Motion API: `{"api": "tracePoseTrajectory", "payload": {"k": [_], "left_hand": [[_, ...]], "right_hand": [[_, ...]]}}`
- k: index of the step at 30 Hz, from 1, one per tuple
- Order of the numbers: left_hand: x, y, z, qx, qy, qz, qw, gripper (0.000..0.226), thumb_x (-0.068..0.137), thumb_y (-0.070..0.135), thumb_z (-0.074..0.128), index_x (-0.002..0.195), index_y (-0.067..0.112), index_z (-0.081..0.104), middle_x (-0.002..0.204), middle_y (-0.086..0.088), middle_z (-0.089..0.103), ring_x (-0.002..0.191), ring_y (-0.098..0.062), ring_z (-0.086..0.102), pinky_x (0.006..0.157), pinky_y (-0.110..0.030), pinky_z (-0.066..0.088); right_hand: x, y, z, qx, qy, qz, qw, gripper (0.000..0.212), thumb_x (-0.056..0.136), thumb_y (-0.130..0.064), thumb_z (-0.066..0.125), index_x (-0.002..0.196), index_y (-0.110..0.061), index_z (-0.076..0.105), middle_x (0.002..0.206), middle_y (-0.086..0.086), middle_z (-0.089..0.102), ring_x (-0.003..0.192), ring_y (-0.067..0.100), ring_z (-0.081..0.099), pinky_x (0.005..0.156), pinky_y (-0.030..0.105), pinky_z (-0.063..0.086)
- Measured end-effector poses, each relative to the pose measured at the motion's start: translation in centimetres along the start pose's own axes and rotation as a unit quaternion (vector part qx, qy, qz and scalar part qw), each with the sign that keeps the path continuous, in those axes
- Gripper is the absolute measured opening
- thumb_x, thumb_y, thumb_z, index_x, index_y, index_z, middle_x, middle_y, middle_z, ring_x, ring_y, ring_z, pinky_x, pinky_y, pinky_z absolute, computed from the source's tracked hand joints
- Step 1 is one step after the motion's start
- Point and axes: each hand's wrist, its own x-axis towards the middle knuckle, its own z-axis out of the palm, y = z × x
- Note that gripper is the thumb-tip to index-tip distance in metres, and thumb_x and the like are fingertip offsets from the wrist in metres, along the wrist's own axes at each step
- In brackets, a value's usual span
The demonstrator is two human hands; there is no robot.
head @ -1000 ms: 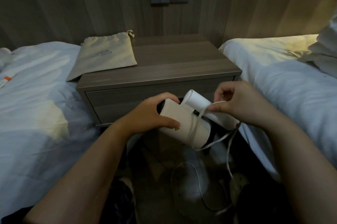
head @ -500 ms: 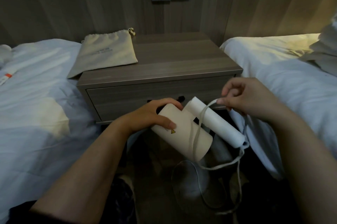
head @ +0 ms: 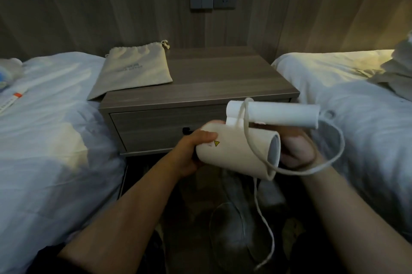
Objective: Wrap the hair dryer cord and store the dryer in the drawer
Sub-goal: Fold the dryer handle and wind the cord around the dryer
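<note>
Dim bedrm, nightstand [head: 223, 77] btwn 2 beds, its drawer [head: 156, 128] shut. Left hand [head: 191, 151] grips the rear of the hair dryer [head: 236, 155], held just in front of the drawer. Right hand [head: 296, 151] sits behind the nozzle, blurred; can't tell if it pinches the cord [head: 247, 137]. About 1 turn crosses the barrel; the rest hangs loose twd the floor. Left, I'd judge: finish wrap, open drawer, stow.

Matt plastic dryer [head: 238, 151]; wood-grain drawer [head: 156, 131]; seemingly cloth pouch [head: 136, 68].
</note>
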Motion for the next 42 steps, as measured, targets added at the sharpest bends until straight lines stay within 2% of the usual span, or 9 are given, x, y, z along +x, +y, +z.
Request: {"api": "tracePoseTrajectory", "payload": {"k": [3, 6, 11, 16, 21, 25, 32, 38, 42], "left_hand": [[0.1, 0.2, 0.3, -0.038, 0.039, 0.027, 0.998, 0.076, 0.023, 0.039, 0.088, 0.094, 0.024, 0.066, 0.081, 0.000, 0.072, 0.074, -0.017, 0.067, 0.058, -0.029, 0.055], [0.1, 0.4, 0.6, -0.057, 0.086, 0.047, 0.994, 0.047, 0.049, 0.024, 0.070, 0.096, 0.022, 0.063, 0.076, 0.000, 0.072, 0.073, -0.020, 0.065, 0.052, -0.028, 0.055], [0.3, 0.5, 0.8, -0.087, 0.148, 0.061, 0.983, 0.038, 0.062, 0.027, 0.058, 0.099, 0.018, 0.059, 0.080, -0.003, 0.070, 0.074, -0.021, 0.064, 0.052, -0.028, 0.054], [0.6, 0.4, 0.6, -0.102, 0.176, 0.075, 0.976, 0.042, 0.066, 0.034, 0.057, 0.106, 0.019, 0.056, 0.091, -0.004, 0.068, 0.074, -0.020, 0.068, 0.060, -0.030, 0.054], [0.8, 0.8, 0.7, -0.103, 0.227, 0.096, 0.964, 0.047, 0.067, 0.036, 0.060, 0.110, 0.019, 0.053, 0.102, -0.007, 0.062, 0.081, -0.022, 0.064, 0.055, -0.028, 0.053], [0.5, 1.3, 0.3, -0.048, 0.261, 0.118, 0.957, 0.040, 0.067, 0.035, 0.062, 0.105, 0.023, 0.055, 0.110, -0.008, 0.061, 0.092, -0.024, 0.063, 0.059, -0.030, 0.054], [0.1, 2.1, 0.4, 0.126, 0.331, 0.155, 0.922, 0.040, 0.064, 0.031, 0.070, 0.102, 0.027, 0.057, 0.107, 0.001, 0.058, 0.101, -0.021, 0.058, 0.084, -0.040, 0.054], [0.1, 2.1, 0.7, 0.253, 0.356, 0.186, 0.880, 0.045, 0.072, 0.017, 0.075, 0.112, 0.023, 0.054, 0.112, 0.001, 0.055, 0.100, -0.013, 0.055, 0.069, -0.021, 0.047], [-0.3, 2.3, 0.6, 0.352, 0.336, 0.200, 0.850, 0.052, 0.065, 0.025, 0.079, 0.109, 0.032, 0.051, 0.114, 0.005, 0.054, 0.106, -0.015, 0.053, 0.080, -0.032, 0.054]], "right_hand": [[-0.2, -0.5, 2.0, -0.050, 0.083, -0.040, 0.994, 0.033, 0.086, -0.008, 0.055, 0.117, 0.004, 0.058, 0.103, 0.015, 0.066, 0.062, 0.006, 0.065, 0.071, 0.018, 0.053], [-0.1, -0.3, 2.9, 0.026, -0.002, -0.021, 0.999, 0.038, 0.062, -0.020, 0.074, 0.098, -0.010, 0.072, 0.084, 0.007, 0.074, 0.070, 0.011, 0.071, 0.063, 0.023, 0.056], [0.6, 1.4, 1.9, -0.027, 0.066, 0.010, 0.997, 0.032, 0.078, 0.008, 0.047, 0.091, -0.015, 0.065, 0.071, 0.008, 0.065, 0.058, 0.017, 0.060, 0.051, 0.026, 0.052], [0.8, 2.4, 1.8, -0.177, 0.016, 0.035, 0.984, 0.021, 0.087, 0.000, 0.045, 0.105, -0.006, 0.055, 0.074, 0.008, 0.069, 0.045, 0.016, 0.052, 0.049, 0.029, 0.038], [0.5, 2.0, 3.0, -0.394, -0.015, 0.073, 0.916, 0.049, 0.091, 0.003, 0.042, 0.129, -0.028, 0.044, 0.060, 0.004, 0.066, 0.033, 0.013, 0.046, 0.035, 0.018, 0.034], [0.2, 1.6, 3.7, -0.471, -0.035, 0.083, 0.878, 0.057, 0.094, -0.001, 0.041, 0.134, -0.039, 0.031, 0.059, 0.003, 0.064, 0.032, 0.009, 0.043, 0.039, 0.019, 0.038], [-0.1, 0.7, 4.3, -0.509, -0.033, 0.107, 0.853, 0.045, 0.095, -0.005, 0.040, 0.138, -0.021, 0.042, 0.055, 0.006, 0.060, 0.028, 0.006, 0.040, 0.038, 0.018, 0.035], [-0.4, -0.2, 4.5, -0.542, -0.036, 0.110, 0.832, 0.035, 0.096, -0.011, 0.042, 0.127, -0.024, 0.052, 0.047, 0.002, 0.058, 0.029, 0.010, 0.040, 0.038, 0.021, 0.036], [-0.6, -0.7, 4.4, -0.558, -0.038, 0.161, 0.814, 0.013, 0.095, -0.017, 0.045, 0.102, -0.020, 0.055, 0.055, 0.006, 0.064, 0.033, 0.012, 0.048, 0.044, 0.024, 0.041]]}}
